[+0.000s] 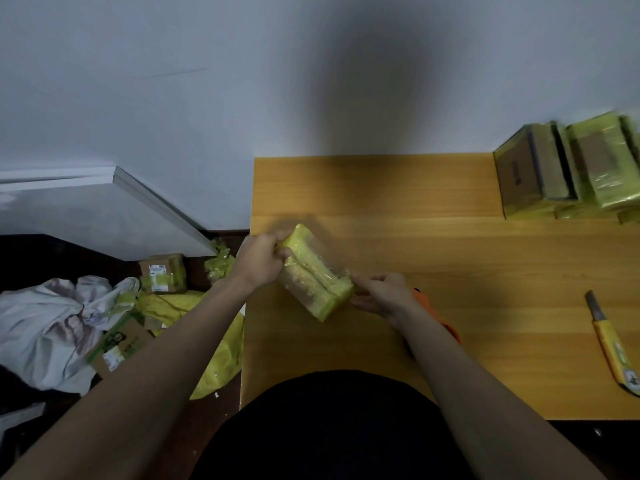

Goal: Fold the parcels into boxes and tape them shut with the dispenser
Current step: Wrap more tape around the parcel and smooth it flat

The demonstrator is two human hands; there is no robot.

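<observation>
Small cardboard box (pixel 315 278) wrapped in glossy yellow tape, far end gripped by curled left hand (pixel 259 259), near end pinched by right hand (pixel 381 294), above smooth wooden table (pixel 433 254)

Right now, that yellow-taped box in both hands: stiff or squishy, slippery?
Probably stiff: the taped box keeps straight edges though the left hand grips one end and the right hand pinches the other. Likely somewhat slick, since the glossy tape wrap shines. Seems light: it's held clear of the table by its ends alone.
</observation>
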